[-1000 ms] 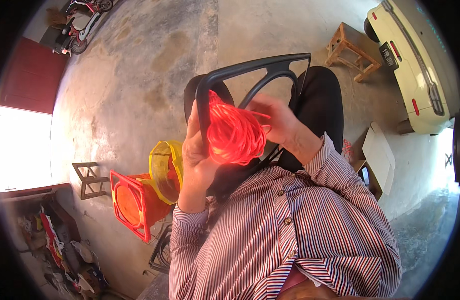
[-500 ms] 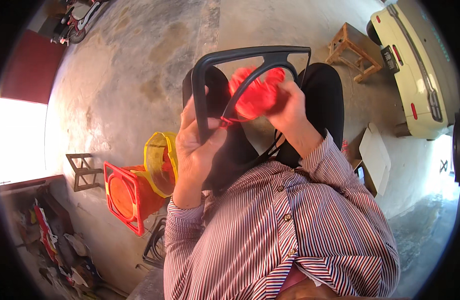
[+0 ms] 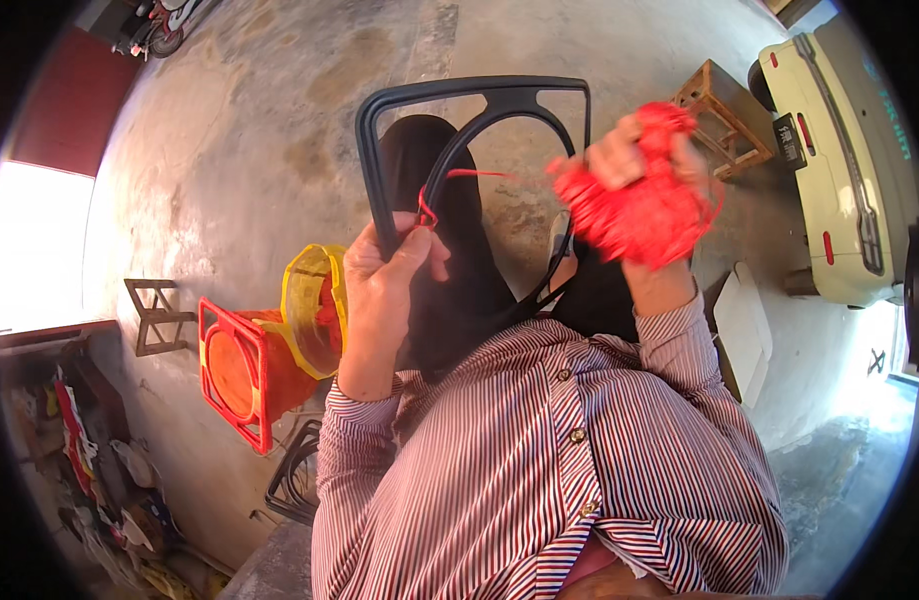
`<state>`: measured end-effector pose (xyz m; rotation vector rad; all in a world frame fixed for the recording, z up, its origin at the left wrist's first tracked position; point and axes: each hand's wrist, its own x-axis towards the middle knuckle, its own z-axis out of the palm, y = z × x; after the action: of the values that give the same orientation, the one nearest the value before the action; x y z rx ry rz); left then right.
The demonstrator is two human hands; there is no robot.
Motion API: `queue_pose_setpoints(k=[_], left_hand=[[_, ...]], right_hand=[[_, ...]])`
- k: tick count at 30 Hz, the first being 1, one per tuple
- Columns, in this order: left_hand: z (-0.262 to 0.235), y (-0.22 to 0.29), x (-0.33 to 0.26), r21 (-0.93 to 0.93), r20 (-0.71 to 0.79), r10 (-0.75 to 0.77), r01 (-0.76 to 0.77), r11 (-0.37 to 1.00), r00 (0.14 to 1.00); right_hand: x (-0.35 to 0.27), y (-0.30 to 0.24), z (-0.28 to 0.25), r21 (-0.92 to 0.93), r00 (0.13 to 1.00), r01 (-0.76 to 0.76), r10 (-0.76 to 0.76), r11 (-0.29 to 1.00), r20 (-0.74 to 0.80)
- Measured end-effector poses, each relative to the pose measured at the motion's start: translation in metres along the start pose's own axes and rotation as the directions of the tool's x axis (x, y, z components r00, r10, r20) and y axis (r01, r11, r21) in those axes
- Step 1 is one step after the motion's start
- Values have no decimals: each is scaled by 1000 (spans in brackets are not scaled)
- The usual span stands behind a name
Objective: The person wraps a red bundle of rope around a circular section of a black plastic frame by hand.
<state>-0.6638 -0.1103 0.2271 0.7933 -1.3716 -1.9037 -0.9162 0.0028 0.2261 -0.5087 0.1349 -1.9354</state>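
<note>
The right hand (image 3: 644, 165) was clenched around a fluffy bundle of red cord (image 3: 644, 215), raised beside the dark plastic chair frame (image 3: 474, 95). The left hand (image 3: 384, 285) gripped the frame's left rail, where a thin red strand (image 3: 469, 175) was knotted. The frame stood over the person's lap, its long axis pointing away towards the concrete floor (image 3: 249, 130).

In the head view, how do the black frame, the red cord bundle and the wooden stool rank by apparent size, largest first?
1. black frame, clearly largest.
2. red cord bundle in the right hand.
3. wooden stool, smallest here, though it stands farther from the camera, so its true size is unsure.
</note>
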Motion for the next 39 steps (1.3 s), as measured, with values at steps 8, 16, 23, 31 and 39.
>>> queue_pose_setpoints(k=[8,16,23,31,39], left_hand=[[9,0,-7,86,53,49,-54,995,997],[20,2,-9,377,-84,67,-31,926,994],[12,7,-4,103,-19,30,-28,994,999],[-10,0,1,-46,-91,-21,17,999,996],[-11,-9,6,-18,-31,28,-28,999,999]], right_hand=[[0,93,41,-693,960,-219,24,687,-279],[-7,85,61,-962,995,-1,-96,274,-28],[7,59,75,-924,994,33,83,381,70],[-15,-8,45,-199,996,82,-75,977,39],[-16,-31,-35,-65,977,104,-115,992,-178]])
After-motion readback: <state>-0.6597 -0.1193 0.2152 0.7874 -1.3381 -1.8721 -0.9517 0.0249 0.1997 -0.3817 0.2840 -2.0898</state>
